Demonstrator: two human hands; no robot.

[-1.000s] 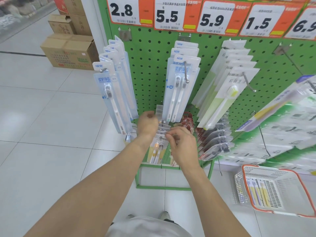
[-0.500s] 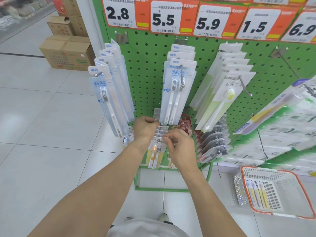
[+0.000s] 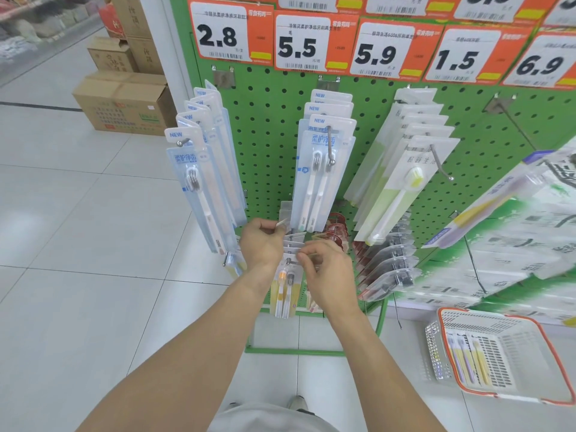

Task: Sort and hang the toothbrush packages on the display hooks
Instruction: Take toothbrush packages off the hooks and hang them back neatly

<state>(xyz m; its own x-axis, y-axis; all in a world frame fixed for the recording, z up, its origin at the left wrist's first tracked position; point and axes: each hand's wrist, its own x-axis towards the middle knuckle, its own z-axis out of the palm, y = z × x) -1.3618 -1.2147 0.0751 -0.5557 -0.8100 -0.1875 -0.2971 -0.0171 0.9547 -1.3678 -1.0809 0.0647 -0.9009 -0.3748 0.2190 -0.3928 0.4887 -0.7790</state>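
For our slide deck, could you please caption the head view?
Both hands, left hand and right hand, pinch toothbrush packages on a low hook of the green pegboard.

Store surroundings: floor, cartons, price labels, basket

The floor (image 3: 78,244) was laid with pale glossy tiles. Brown cardboard cartons (image 3: 124,104) were stacked on it at upper left, beside a white post (image 3: 174,51). Orange-and-white price labels (image 3: 314,42) ran across the top of the green panel, reading 2.8, 5.5, 5.9, 1.5 and 6.9. A white shopping basket (image 3: 511,353) with an orange rim stood on the floor at lower right. Grey shoe tips (image 3: 296,402) were visible at the bottom edge.
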